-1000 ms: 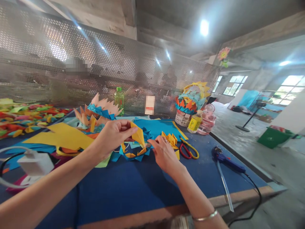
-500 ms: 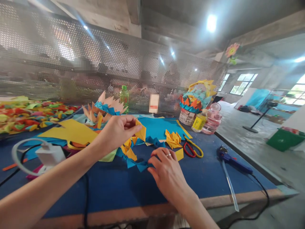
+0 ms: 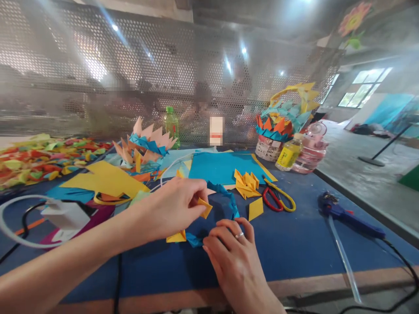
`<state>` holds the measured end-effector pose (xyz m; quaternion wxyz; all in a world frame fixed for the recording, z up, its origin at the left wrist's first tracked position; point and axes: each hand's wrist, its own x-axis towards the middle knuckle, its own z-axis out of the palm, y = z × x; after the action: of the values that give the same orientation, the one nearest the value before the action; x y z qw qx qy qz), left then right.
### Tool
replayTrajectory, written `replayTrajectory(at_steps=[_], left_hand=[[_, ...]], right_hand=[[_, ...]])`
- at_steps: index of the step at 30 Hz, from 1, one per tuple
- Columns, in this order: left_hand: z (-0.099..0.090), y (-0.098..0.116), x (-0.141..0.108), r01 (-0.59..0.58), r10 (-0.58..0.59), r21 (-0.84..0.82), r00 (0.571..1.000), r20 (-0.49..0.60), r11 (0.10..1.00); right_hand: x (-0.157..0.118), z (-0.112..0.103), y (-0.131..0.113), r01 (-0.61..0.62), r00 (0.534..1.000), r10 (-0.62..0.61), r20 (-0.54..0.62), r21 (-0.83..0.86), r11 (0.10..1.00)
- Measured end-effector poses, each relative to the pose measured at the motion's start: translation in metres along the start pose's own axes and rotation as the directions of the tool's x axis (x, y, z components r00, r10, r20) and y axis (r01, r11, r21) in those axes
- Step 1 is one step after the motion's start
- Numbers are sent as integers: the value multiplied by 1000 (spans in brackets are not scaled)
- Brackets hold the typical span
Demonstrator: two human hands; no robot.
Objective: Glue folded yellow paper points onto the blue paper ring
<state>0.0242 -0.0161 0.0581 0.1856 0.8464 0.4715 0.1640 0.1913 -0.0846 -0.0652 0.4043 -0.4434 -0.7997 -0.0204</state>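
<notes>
My left hand (image 3: 178,205) pinches a small folded yellow paper piece (image 3: 206,208) above the ring, close to my right hand. A ring of folded blue paper (image 3: 224,189) lies on the table, with folded yellow paper pieces (image 3: 176,237) joined along its left side. My right hand (image 3: 232,248), a ring on one finger, has its curled fingers around the near right part of the blue paper ring; its fingertips are partly hidden. Right of the ring are a loose yellow paper piece (image 3: 255,209) and a cluster of folded yellow pieces (image 3: 247,183).
Scissors (image 3: 278,198) and a glue gun (image 3: 350,220) with its glue stick lie at the right. Blue paper sheets (image 3: 222,168), a paper basket (image 3: 270,146) and bottles (image 3: 288,152) stand behind. At left are a white charger (image 3: 65,218) and loose folded papers (image 3: 39,161).
My left hand has come down and to the right with the yellow piece, nearer my right hand. My right hand stays at the blue paper ring. The view has tilted down.
</notes>
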Motion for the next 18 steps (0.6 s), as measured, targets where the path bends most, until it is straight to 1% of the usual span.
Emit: replayTrajectory(at_steps=[5, 9, 14, 18], left_hand=[[8, -4, -3, 33, -43, 66, 987, 154, 997], [10, -8, -7, 66, -83, 80, 970, 227, 995], [6, -9, -8, 81, -98, 76, 959, 267, 994], [4, -9, -7, 92, -112, 83, 954, 278, 992]], right_hand=[[-4, 5, 1, 18, 997, -19, -79, -20, 1000], [-4, 7, 0, 34, 994, -38, -102, -31, 999], [-3, 9, 0, 34, 992, -37, -123, -30, 999], [-3, 11, 2, 20, 989, -21, -145, -14, 1000]])
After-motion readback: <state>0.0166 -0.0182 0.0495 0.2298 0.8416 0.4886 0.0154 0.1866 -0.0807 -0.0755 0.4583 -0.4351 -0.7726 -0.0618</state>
